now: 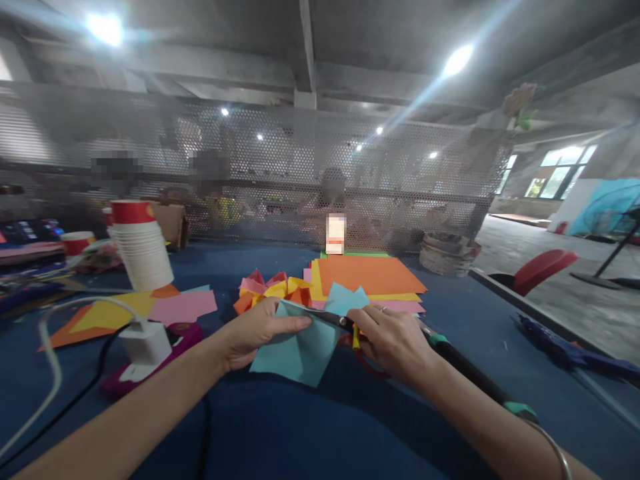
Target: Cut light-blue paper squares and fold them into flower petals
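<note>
My left hand pinches a sheet of light blue paper along its upper edge, thumb on top. In my right hand is a pair of scissors with dark blades and red and yellow handles. The blades lie across the blue paper, with the pivot near its right side. A light blue flap sticks up just behind the blades; whether it is still joined to the sheet I cannot tell. Right behind my left hand sit folded paper pieces in pink, yellow and orange.
Stacked coloured sheets lie ahead, orange on top. Paper cups, paper scraps and a purple power strip with a white charger stand left. A black-and-green tool and a blue glue gun lie right.
</note>
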